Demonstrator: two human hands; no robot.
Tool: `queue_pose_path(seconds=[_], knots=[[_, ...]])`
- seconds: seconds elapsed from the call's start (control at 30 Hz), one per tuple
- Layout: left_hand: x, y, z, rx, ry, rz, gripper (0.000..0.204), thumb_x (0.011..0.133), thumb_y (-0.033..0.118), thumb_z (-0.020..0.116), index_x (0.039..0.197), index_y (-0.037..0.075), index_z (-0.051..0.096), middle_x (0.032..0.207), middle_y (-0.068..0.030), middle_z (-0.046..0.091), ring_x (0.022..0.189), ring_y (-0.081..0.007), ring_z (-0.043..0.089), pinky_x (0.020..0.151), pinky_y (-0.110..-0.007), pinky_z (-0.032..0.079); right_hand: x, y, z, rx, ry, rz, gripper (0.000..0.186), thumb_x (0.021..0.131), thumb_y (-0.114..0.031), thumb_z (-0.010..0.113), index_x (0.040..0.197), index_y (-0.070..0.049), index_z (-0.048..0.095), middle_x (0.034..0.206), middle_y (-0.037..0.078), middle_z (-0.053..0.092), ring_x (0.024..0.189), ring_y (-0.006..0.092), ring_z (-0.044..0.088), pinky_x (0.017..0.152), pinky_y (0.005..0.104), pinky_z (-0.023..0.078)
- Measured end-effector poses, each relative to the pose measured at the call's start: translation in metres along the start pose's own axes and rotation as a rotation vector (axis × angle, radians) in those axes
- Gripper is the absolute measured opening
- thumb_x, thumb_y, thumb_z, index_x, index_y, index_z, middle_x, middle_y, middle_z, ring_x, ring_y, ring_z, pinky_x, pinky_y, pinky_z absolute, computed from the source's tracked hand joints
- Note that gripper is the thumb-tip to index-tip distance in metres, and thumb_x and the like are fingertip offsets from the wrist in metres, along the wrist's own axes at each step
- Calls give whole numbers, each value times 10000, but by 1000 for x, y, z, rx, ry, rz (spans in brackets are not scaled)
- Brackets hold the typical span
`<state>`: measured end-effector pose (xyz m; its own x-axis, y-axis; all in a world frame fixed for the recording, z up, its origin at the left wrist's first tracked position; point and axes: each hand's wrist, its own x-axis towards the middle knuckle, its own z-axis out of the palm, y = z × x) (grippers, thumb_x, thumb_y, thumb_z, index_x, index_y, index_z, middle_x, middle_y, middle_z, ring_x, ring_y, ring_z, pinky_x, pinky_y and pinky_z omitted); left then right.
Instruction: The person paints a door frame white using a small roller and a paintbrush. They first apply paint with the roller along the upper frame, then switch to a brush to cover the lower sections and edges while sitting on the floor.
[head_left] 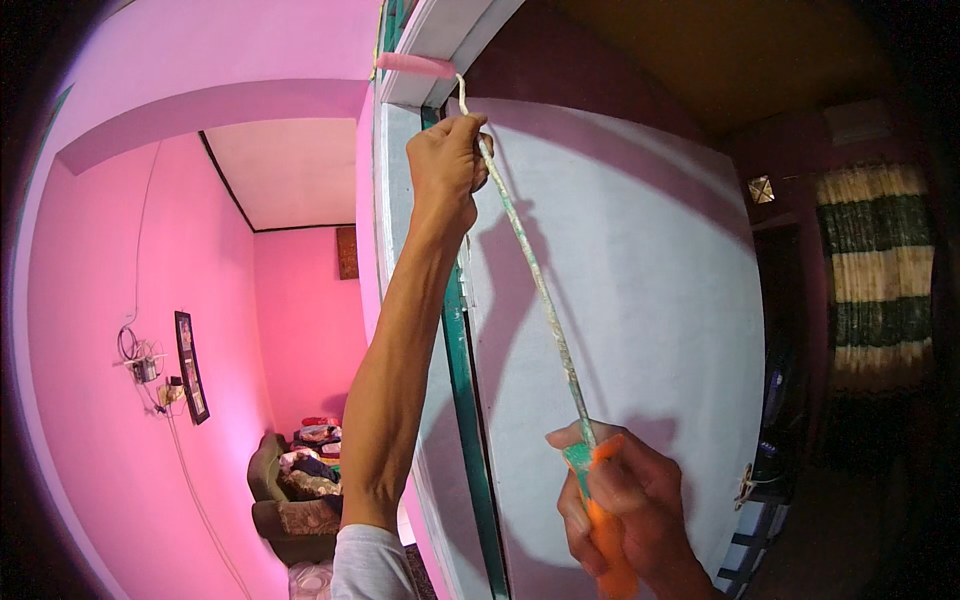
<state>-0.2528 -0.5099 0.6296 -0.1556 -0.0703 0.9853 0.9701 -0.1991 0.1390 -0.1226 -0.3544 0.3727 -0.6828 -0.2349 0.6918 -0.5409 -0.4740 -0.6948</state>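
A long-handled paint roller slants up across the middle of the view. Its pink roller sleeve (pixel 416 65) lies against the white door frame (pixel 440 40) at the top, beside the pink wall. My left hand (pixel 448 160) is raised and closed round the upper end of the paint-spotted metal rod (pixel 540 275), just below its bend. Lower right, my right hand (pixel 625 500) wraps round the orange handle (pixel 607 545), near its green-stained collar. Behind the rod stands a pale door (pixel 640 270), with shadows of my arm and the roller on it.
Left of the frame is a pink room with a framed picture (pixel 191 367), wiring and plugs (pixel 147 366) on the wall, and an armchair (pixel 290 520) piled with clothes. A banded curtain (pixel 880 270) hangs at the dim right. A door handle (pixel 745 487) sits at the door's right edge.
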Motion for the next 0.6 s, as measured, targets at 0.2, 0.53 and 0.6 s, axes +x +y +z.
queue_pose_path(seconds=[0.2,0.53,0.6], knots=[[-1,29,11,17,-35,36,226,903,119,596,1001,-79,643,675,-53,567,444,-45,358,394,-196,257,-13,-4,-1,47,-55,-95,392,984,-253,488,1227,53,512,572,90,498,331,113,402,328,255,340],[-24,33,42,-76,-56,43,230,912,127,600,1009,-78,642,674,-45,574,428,-45,366,376,-200,251,-36,6,-26,31,-81,-107,419,1016,-280,475,1274,50,488,615,67,517,344,98,420,335,211,353],[-29,30,15,0,-7,22,241,911,128,596,1025,-80,638,669,-42,567,432,-44,371,374,-198,251,-29,14,-21,92,-131,-52,417,1018,-276,473,1275,51,486,614,65,515,346,96,420,333,211,350]])
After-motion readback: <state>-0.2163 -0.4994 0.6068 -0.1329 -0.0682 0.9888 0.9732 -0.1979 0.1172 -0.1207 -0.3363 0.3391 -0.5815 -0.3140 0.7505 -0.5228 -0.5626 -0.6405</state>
